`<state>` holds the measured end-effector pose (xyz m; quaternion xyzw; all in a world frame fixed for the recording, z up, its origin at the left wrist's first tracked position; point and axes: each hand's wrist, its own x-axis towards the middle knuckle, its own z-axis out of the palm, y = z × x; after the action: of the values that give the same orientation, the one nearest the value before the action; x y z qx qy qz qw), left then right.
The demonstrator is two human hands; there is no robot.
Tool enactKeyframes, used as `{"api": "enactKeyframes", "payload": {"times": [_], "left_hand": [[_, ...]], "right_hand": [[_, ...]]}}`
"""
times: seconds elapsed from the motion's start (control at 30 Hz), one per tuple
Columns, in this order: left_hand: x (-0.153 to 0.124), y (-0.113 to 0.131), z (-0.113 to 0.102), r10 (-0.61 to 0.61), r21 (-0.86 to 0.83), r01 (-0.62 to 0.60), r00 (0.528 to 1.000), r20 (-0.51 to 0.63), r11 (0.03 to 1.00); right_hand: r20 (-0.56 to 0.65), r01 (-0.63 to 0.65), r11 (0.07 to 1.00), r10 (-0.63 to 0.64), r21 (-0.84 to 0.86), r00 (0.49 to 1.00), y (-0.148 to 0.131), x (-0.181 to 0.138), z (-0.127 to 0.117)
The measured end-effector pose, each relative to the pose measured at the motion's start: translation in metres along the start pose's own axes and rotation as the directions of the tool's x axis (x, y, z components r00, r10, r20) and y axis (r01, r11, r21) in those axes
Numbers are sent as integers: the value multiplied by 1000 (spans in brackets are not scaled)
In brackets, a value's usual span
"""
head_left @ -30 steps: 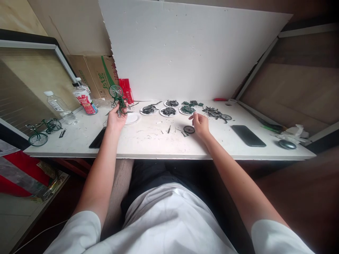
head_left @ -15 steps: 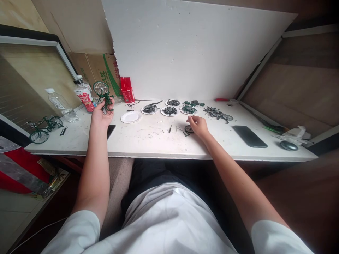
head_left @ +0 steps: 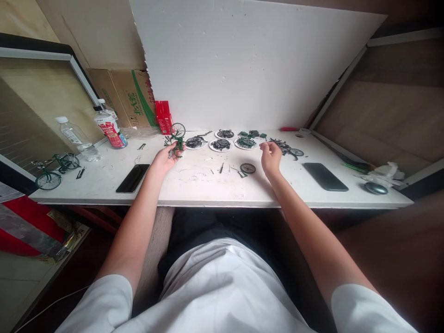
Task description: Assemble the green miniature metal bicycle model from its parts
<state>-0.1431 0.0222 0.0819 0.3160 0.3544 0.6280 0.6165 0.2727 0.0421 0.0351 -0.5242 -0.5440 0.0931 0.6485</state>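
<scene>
Where its fingers wrap the frame, our left hand [head_left: 168, 158] hides part of the green model bicycle [head_left: 178, 132] it grips; one spoked wheel stands up clear, but we cannot make out the lower parts. The bike is held to the left of the leftmost of four white plates. Our right hand [head_left: 271, 157] has its thumb and fingers bent toward each other, and we cannot tell whether they pinch anything. It covers part of a dark heap of bicycle parts [head_left: 294, 151], and a loose wheel [head_left: 248, 168] lies near it on the counter [head_left: 194, 185].

The left plate [head_left: 189, 147], the front plate [head_left: 219, 151] and the back plate [head_left: 216, 134] carry tangled black pieces, too small for us to sort; the right plate [head_left: 237, 146] carries dark green ones.

A clear bottle [head_left: 74, 136] with a white cap stands beside a red-labelled bottle [head_left: 110, 132], which partly hides a third bottle [head_left: 104, 103]; we cannot read their labels. On the cardboard box [head_left: 120, 99] we pick out large green Chinese characters beginning 北大, while its red lettering is cut off by the white board [head_left: 243, 69]. The red box [head_left: 163, 115] bears pale print we cannot read.
</scene>
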Motion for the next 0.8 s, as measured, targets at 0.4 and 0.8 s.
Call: {"api": "enactKeyframes", "payload": {"times": [0.4, 0.8], "left_hand": [[-2, -22, 6, -19, 85, 12, 996, 88, 996], [-3, -23, 3, -25, 130, 14, 996, 89, 991]], "right_hand": [[439, -1, 994, 49, -110, 897, -34, 40, -68], [823, 276, 856, 258, -437, 506, -40, 10, -42]]}}
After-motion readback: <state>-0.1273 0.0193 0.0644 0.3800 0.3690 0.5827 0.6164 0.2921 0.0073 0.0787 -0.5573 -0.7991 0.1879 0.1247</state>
